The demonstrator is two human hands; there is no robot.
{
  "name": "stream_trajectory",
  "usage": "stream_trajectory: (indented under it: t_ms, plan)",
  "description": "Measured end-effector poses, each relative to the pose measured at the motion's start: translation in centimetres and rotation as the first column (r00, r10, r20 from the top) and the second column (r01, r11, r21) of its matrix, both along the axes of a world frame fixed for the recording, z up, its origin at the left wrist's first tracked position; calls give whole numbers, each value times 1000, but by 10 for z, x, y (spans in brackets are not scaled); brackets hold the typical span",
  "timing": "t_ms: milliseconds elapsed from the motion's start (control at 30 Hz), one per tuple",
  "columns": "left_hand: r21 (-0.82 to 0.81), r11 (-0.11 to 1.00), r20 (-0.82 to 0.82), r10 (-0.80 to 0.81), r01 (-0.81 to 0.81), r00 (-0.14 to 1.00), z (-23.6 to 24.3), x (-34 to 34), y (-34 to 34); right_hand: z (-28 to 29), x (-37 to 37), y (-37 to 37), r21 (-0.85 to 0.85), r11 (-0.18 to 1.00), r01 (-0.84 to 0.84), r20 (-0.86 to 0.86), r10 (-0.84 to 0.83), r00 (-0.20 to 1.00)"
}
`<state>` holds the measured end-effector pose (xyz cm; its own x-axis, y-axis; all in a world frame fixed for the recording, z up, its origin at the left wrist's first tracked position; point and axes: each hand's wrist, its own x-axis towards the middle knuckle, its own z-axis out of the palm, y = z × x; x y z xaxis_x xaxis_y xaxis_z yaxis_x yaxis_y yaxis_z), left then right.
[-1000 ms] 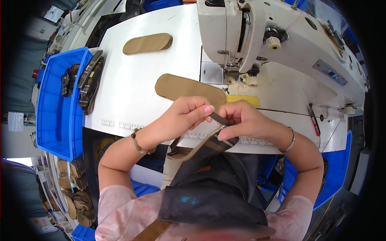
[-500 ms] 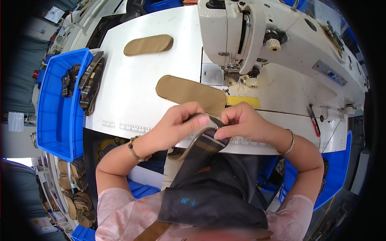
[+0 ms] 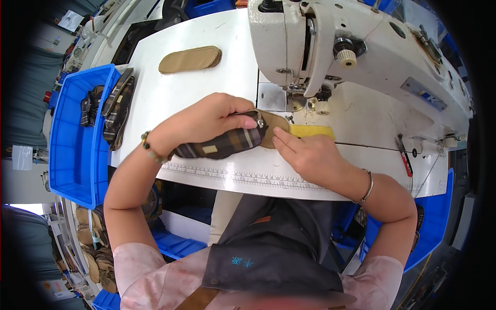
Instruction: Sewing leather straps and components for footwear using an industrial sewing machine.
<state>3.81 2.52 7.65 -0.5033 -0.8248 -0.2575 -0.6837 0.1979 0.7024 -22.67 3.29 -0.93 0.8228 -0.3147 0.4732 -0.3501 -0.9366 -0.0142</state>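
Note:
My left hand (image 3: 222,120) is closed on a dark plaid zippered fabric piece (image 3: 227,144), brown and grey with a small pale label. A metal zipper end shows beside the thumb. The piece lies over a tan oval fabric panel (image 3: 268,135) on the sewing table, covering most of it. On the panel's right end rest the stretched fingertips of my right hand (image 3: 312,157); its thumb is hidden. Just beyond those fingers is a yellow strip (image 3: 311,130) on the table.
A white sewing machine (image 3: 361,46) stands at the back right. Tan oval panels (image 3: 190,59) lie stacked at the far left. A blue bin (image 3: 77,139) beside the table holds plaid pieces (image 3: 118,111). Red-handled snips (image 3: 404,156) lie on the right, and a ruler scale (image 3: 232,177) runs along the front edge.
The plaid zippered piece has moved up from the table's front edge onto the tan panel. My left hand moved with it; my right hand let go of it and now touches the panel.

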Motion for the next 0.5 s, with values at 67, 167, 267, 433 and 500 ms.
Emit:
stream_trajectory:
  t_ms: [67, 167, 267, 433, 500]
  plan:
    - [73, 996, -66, -53, 58, 996, -5, -7, -16, -3, 1, -7, -24, 999, -28, 15, 29, 999]
    - [186, 973, -139, -110, 135, 984, -23, -22, -33, -3, -1, -14, -8, 997, -78, -17, 78, 997]
    - [294, 954, -268, 27, 55, 963, -35, -27, -36, 3, -1, -12, 31, 996, -89, -69, 91, 993]
    - [106, 994, -244, 6, 21, 970, -47, -22, -30, 3, -6, 2, -118, 993, -16, -99, 4, 995]
    - [28, 999, -198, -13, 19, 980, -42, -25, -24, 4, -6, 4, -89, 996, -14, -104, 5, 995]
